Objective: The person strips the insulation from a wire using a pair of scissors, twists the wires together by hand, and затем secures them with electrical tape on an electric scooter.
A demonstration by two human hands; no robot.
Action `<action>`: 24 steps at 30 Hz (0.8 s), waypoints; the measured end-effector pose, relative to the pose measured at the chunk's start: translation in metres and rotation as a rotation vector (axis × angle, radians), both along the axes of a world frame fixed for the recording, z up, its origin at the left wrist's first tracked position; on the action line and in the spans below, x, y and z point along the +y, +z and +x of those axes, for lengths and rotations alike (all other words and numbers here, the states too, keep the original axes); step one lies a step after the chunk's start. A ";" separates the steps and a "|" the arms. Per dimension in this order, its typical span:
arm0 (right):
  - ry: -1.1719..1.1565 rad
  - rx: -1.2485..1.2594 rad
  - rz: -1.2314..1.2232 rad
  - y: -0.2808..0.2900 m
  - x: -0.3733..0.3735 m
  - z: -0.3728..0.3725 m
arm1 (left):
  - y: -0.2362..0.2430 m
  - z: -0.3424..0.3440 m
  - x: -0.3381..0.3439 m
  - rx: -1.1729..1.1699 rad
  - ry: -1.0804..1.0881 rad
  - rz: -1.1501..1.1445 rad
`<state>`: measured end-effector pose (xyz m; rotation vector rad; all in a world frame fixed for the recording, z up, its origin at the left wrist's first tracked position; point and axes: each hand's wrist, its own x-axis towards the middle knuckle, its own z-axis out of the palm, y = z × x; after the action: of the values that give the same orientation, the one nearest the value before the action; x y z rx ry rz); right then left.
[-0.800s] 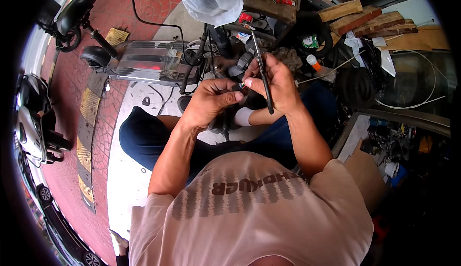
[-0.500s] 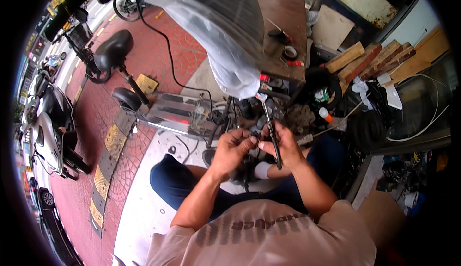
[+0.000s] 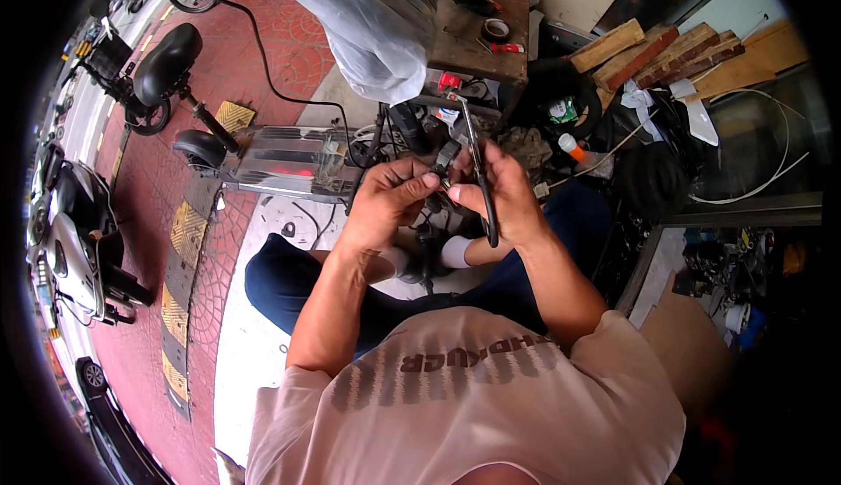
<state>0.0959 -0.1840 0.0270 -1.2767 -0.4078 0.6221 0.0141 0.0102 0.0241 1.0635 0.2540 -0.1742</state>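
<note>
My left hand (image 3: 394, 196) is closed, thumb and fingertips pinching a small dark piece (image 3: 438, 175) whose details I cannot make out. My right hand (image 3: 504, 196) is closed round a long metal tool with a black grip (image 3: 488, 218), held nearly upright with its silver end pointing away from me. My right thumb tip reaches the small piece beside the left fingertips. Beyond and below the hands are a scooter (image 3: 289, 161) with a ribbed deck, dark cables and tangled parts. My crossed legs (image 3: 569, 222) are on either side.
A wooden bench (image 3: 491, 12) with tape and tools stands ahead, beside hanging plastic sheeting (image 3: 368, 29). Wood offcuts (image 3: 666, 51), tyres and cables clutter the right, with a parts tray (image 3: 727, 266) nearer. Parked two-wheelers (image 3: 88, 248) and a yellow-black ramp (image 3: 184, 301) line the left.
The view has swung, bringing more of the sheeting and bench top in than at first. My hands remain together at the small piece, with the long tool still in the right one.
</note>
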 end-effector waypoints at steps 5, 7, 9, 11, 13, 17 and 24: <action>-0.017 0.053 0.014 0.006 -0.005 -0.003 | 0.002 0.004 -0.011 -0.005 0.032 0.071; -0.024 0.083 0.032 0.008 -0.005 -0.005 | 0.001 0.004 -0.014 -0.012 0.063 0.061; -0.008 0.161 0.072 0.007 -0.004 -0.005 | 0.001 0.003 -0.014 -0.018 0.082 0.054; 0.010 0.223 0.098 0.005 -0.004 -0.005 | 0.001 0.003 -0.014 -0.024 0.086 0.049; 0.033 0.268 0.110 0.006 -0.004 -0.004 | -0.001 0.002 -0.013 -0.023 0.083 0.040; 0.042 0.308 0.114 0.005 -0.002 -0.005 | -0.001 0.002 -0.012 -0.039 0.061 0.043; 0.064 0.345 0.108 0.005 -0.004 -0.002 | 0.006 0.004 -0.014 -0.137 0.043 0.089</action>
<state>0.0934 -0.1880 0.0319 -1.0325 -0.1942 0.8473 0.0182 -0.0042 0.0299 1.1517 0.1626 -0.0512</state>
